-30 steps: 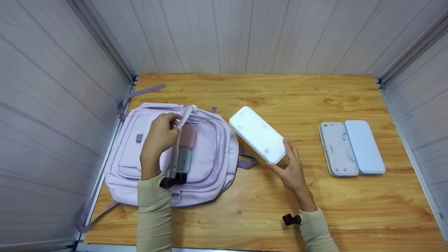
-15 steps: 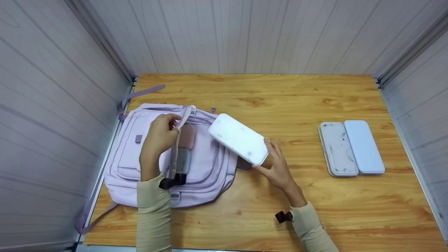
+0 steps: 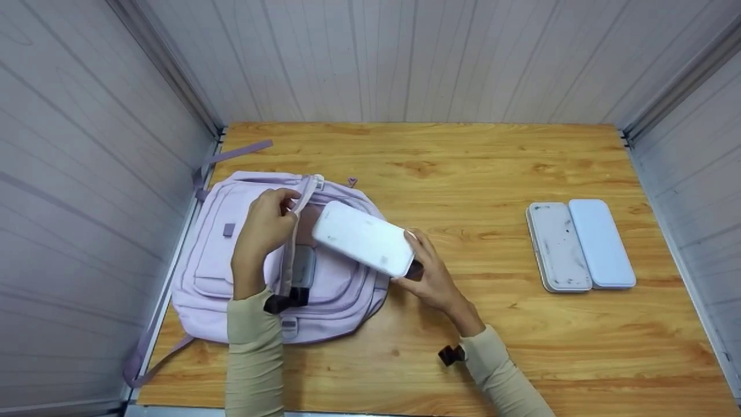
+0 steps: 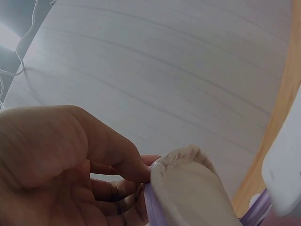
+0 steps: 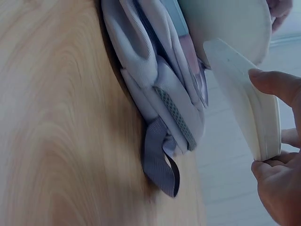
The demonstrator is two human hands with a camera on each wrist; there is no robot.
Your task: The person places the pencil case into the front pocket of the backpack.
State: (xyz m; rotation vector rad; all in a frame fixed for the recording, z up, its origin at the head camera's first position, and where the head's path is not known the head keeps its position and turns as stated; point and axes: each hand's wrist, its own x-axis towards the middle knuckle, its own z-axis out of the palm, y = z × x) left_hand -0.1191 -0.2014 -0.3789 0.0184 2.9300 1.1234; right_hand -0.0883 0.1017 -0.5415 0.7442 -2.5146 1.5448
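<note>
The step in hand appears to be bringing a white case [image 3: 365, 237] to the open compartment of the lilac backpack [image 3: 208, 255]. The right hand [image 3: 431, 278] grips the case's near end between thumb and fingers, and the case slants above the backpack's right half, its far end over the opening. The left hand [image 3: 266, 223] pinches the edge of the backpack's front flap [image 4: 193, 188] between thumb and fingers, raising it so that the pale lining shows. The next move seems to call for lowering the far end behind that flap, beside what is there, without knocking it. Inside the backpack's compartment a pinkish case [image 3: 305, 223] and a grey-blue case [image 3: 305, 266] lie side by side, partly hidden by the flap; whether more lies deeper cannot be told. Well to the right of the backpack, a dark-smudged grey case [image 3: 560, 246] and a light blue case [image 3: 602, 243] lie side by side on the wooden table [image 3: 463, 174]; what the cases contain cannot be seen.
</note>
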